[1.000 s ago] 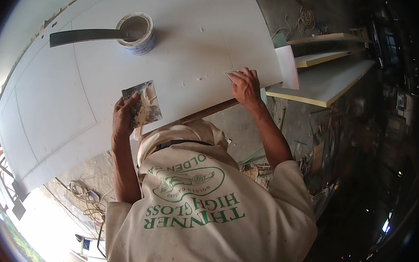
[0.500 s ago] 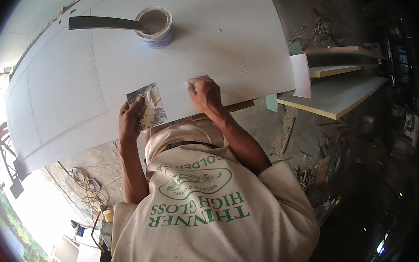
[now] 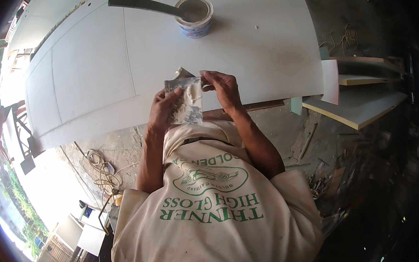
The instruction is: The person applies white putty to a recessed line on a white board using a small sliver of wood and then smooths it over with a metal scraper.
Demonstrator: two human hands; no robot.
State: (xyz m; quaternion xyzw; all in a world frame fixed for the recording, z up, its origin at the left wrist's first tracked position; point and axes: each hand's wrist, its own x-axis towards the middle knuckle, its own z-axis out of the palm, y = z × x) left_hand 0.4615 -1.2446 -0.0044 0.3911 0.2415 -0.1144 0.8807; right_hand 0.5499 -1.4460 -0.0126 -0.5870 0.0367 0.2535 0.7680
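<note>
In my left hand [image 3: 162,110] is a flat, roughly square putty board [image 3: 188,105], tilted, with its face smeared in white and grey putty. The thumb presses on its face while the fingers go behind it. My right hand [image 3: 224,89] is closed beside the board's upper right corner, fingertips drawn together. A small grey, putty-marked blade [image 3: 184,73] shows past the board's top edge, near those fingertips; whether the right hand grips it is hard to see. Beyond both hands, a tub [image 3: 195,30] of grey paste stands on the white panel [image 3: 166,51], a dark flat stick [image 3: 143,3] leaning out leftward.
Yellow-edged boards [image 3: 357,109] are stacked at the right, beside a pale upright piece [image 3: 330,81]. Coiled cord [image 3: 102,167] lies on the floor at lower left, another coil [image 3: 348,36] at upper right. Thin lines mark the panel, and a tiny white speck sits on it.
The putty board has come up and turned toward my right hand, and the right hand has moved in beside it. A grey blade now shows above the board. The whole view has shifted.
</note>
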